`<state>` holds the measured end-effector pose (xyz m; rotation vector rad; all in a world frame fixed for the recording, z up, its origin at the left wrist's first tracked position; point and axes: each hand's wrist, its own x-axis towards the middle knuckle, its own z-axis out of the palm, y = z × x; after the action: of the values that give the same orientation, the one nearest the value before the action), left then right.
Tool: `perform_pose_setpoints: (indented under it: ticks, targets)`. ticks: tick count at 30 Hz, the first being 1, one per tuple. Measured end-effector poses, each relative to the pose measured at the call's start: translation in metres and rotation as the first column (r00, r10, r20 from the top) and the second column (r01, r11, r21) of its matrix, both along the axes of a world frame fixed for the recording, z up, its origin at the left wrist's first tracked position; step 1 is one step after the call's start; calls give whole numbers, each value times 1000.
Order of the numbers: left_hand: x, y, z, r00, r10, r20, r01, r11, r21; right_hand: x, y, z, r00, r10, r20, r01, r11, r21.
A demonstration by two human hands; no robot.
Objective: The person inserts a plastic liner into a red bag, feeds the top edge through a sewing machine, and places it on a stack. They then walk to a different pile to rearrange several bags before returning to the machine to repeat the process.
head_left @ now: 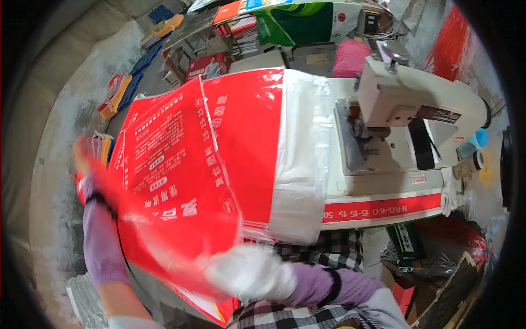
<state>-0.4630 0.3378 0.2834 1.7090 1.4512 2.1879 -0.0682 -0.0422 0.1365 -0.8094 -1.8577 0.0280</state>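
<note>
A large red printed plastic bag (pixel 181 137) lies spread in front of me, with another red bag (pixel 246 148) under its right part. White translucent film (pixel 301 153) sticks out at that bag's right end, beside a white industrial sewing machine (pixel 416 98). My right hand (pixel 249 274), in a white glove, is closed on the near edge of the top bag and blurred by motion. At the bag's far-left edge is my left hand (pixel 82 156), its fingers too smeared to read. A blurred red stretch of the bag runs between my hands.
Stacks of folded cloth (pixel 115 96) stand along the left edge. A pink thread cone (pixel 350 57) stands behind the machine, and red strands (pixel 449 44) hang at the far right. A white glove (pixel 448 192) hangs at the table's right edge, near a blue cup (pixel 478 140).
</note>
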Motion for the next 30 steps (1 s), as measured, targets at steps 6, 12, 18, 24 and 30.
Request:
perform_pose_setpoints:
  ticks: [6,12,18,24,30]
  targets:
    - [509,-29,-170,53,-648,-760,710,559,-428,125,-158,-168,456,-867,-202,436,415,-799]
    - [623,-104,-258,-379,-756,-533,698,145,-702,105,-284,-150,403,-867,293,819,199,-538]
    - [616,-156,-262,-391,-476,-788,675,434,-597,102,-312,-223,364,-924,116,578,127,-806]
    - [630,-188,-247,-160,-386,-909,430,801,-416,103,-270,-203,444,-894,-53,407,254,-877]
    - [555,-255,-200,-847,-318,-426,277,421,-864,143,-146,-150,453,-860,-235,529,472,-705]
